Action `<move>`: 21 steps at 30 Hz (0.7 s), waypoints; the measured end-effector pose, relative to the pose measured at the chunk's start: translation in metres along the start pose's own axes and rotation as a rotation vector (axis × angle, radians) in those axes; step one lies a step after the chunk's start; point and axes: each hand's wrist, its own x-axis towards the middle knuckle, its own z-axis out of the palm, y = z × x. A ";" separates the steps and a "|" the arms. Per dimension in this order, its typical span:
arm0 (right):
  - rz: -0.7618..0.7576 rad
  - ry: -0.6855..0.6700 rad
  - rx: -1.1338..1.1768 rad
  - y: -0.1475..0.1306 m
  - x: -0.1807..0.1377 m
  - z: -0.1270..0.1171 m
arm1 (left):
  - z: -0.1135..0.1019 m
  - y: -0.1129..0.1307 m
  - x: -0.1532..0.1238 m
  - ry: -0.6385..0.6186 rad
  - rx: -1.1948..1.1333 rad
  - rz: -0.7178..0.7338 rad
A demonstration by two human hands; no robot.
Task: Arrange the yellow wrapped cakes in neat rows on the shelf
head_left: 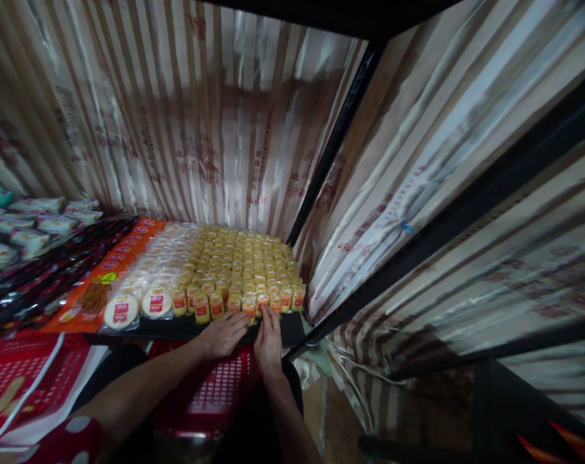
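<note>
Rows of small yellow wrapped snack packets with red labels stand packed together on a dark shelf. My left hand lies at the front edge of the rows, fingers stretched out, its tips by a front packet. On the other side of that packet, my right hand points its extended fingers up against the front row. Neither hand visibly grasps a packet, though the undersides of the fingers are hidden. Left of the yellow packets are rows of round white wrapped crackers.
An orange snack bag, dark shiny packets and white packets lie further left. Red baskets stand below the shelf edge. A black metal post and striped sheeting bound the shelf.
</note>
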 end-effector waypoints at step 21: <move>0.011 -0.051 -0.018 0.010 -0.007 0.008 | -0.012 0.009 0.010 0.046 -0.017 0.067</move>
